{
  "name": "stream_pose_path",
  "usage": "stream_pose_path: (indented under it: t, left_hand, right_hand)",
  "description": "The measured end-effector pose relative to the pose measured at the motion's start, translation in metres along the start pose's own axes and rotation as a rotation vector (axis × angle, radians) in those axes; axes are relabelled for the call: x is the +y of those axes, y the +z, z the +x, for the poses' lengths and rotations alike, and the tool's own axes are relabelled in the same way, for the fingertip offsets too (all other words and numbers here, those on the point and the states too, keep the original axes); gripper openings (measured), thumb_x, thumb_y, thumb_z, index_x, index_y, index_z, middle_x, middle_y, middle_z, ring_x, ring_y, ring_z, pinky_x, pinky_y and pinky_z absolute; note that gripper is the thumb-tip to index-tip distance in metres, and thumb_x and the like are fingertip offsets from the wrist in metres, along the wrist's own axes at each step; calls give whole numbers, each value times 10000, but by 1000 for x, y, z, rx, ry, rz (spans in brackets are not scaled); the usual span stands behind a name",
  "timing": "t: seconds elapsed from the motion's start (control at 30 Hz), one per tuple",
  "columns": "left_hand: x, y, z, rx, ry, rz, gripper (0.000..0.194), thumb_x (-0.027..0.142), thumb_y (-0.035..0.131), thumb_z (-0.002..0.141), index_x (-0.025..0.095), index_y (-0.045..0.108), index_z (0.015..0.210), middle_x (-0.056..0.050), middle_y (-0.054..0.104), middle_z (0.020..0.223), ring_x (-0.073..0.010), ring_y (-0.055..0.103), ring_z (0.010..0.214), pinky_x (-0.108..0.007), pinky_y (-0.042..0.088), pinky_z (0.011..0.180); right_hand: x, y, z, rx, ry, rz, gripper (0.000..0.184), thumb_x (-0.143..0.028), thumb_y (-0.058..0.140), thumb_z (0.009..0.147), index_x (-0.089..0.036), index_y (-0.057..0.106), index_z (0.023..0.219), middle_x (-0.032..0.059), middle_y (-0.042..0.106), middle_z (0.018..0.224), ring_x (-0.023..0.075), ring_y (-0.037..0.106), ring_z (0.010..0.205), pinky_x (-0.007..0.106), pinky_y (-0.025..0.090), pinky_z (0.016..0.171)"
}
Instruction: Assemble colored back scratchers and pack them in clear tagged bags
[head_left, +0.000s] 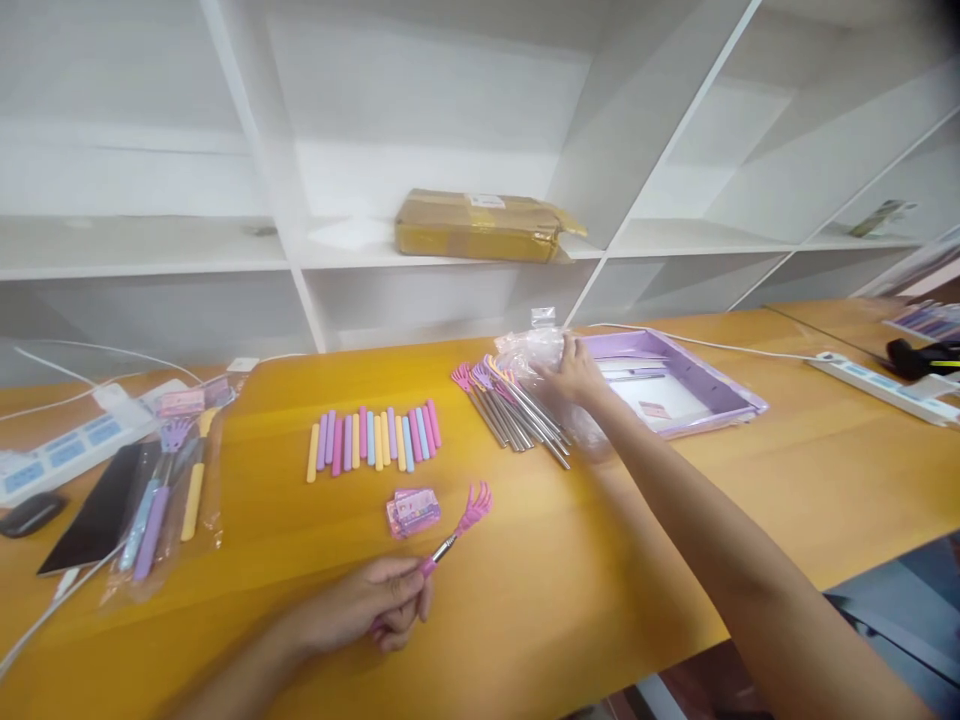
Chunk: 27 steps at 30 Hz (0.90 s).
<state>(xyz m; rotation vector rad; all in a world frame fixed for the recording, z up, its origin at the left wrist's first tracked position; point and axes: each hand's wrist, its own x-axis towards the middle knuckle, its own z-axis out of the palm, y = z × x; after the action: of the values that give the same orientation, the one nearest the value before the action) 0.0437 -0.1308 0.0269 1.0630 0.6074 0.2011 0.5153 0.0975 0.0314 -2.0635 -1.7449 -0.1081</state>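
My left hand [394, 600] is closed round the handle of a pink back scratcher [474, 508], whose claw end points up and to the right. At the back, my right hand [574, 372] has its fingers closed on a clear plastic bag [529, 350]; the fingertips are partly hidden. Beside that bag lies a pile of metal back scratcher rods [517, 415] with pink, purple and yellow claws. A row of coloured handles [379, 438] in pink, purple, yellow and blue is spread to the left. Small printed cards [414, 510] lie between the row and my left hand.
A purple tray [724, 405] holding a few rods stands right of the bag. Bagged back scratchers [161, 500] lie at left, near a dark flat object [94, 515] and a power strip [82, 445]. Another power strip [885, 385] is at right. A cardboard box [480, 225] sits on the shelf.
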Motion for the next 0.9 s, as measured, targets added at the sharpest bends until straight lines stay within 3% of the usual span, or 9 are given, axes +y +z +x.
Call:
stream_pose_path:
  t: [0.1,0.2,0.3,0.37,0.5,0.67,0.77,0.9]
  left_hand:
    - [-1,-1,0,-9,1,2,560,724,523,1046,177,581,943,107,365,577,-93,375,511,-270,296,577]
    - [-3,-2,0,-18,4,-12,543,709,526,1052,178,580,951,104,370,578,-98,394,518,-270,290,575]
    - [-4,-3,0,-9,-5,-22,528,693,522,1062,180,579,953,100,381,578,-99,406,523,-268,293,576]
    - [-5,-4,0,0,-17,-22,528,689,514,1067,178,581,952,99,383,578,-99,412,525,-266,294,574]
    - [-8,-5,1,6,-24,-54,516,677,525,1067,177,589,956,102,369,577,-100,415,520,-264,284,561]
    - [-14,-9,2,-6,-27,-95,478,633,523,1086,174,598,972,103,363,586,-95,408,515,-266,283,566]
    - [-12,-9,3,7,-31,-108,498,662,534,1071,177,591,972,109,355,584,-91,395,508,-263,286,567]
    - [-7,-6,3,7,-22,-65,545,721,563,1030,182,578,949,118,343,565,-92,387,496,-258,281,560]
  right_hand:
    - [-2,6,2,25,-72,14,984,-699,607,939,-45,352,1629,309,396,1655,434,392,1556,527,337,1292]
    - [3,7,-1,50,-115,5,770,-636,575,977,-126,502,1549,263,433,1625,423,450,1505,536,379,1262]
    - [10,10,-1,21,-149,-10,614,-594,498,1029,-161,586,1456,231,371,1687,426,389,1547,558,334,1280]
    - [14,16,1,-57,-184,-15,625,-583,436,1058,-139,548,1484,230,375,1705,411,367,1569,554,306,1294]
    - [24,35,5,-206,-235,-9,712,-542,321,1099,-81,353,1641,246,520,1626,361,466,1528,523,382,1260]
    - [36,50,5,-287,-283,-33,655,-446,301,1112,-163,341,1701,153,281,1806,339,239,1674,571,233,1338]
    - [34,46,7,-312,-278,-50,634,-424,311,1107,-151,419,1669,171,312,1791,361,260,1664,611,247,1319]
    - [16,18,17,-271,-320,-57,543,-426,444,1055,-176,606,1509,189,559,1617,367,466,1531,593,383,1235]
